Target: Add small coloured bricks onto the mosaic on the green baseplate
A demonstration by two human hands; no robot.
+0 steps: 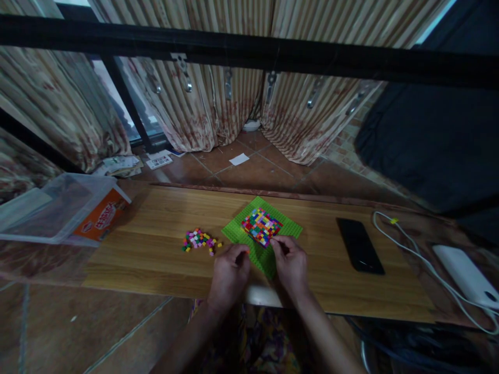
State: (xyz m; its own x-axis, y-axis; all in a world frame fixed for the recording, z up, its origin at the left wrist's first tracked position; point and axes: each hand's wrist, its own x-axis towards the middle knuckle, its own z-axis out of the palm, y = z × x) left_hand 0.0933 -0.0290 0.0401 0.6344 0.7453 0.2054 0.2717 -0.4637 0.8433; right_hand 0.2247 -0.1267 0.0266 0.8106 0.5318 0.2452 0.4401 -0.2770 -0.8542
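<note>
Both hands point(260, 267) curl, grip unclear, at the green baseplate point(290, 228), set corner-forward.

Loose bricks point(199, 240) lie left of the baseplate point(262, 232), phone point(359, 244) right.

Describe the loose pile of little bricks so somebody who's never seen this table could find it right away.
Start at the long wooden board and find the green baseplate near its middle. Just beyond the left hand, left of that plate, lies the small pile of loose bricks. Unlike the bricks pressed into a tidy square on the plate, these lie scattered on bare wood.
</note>
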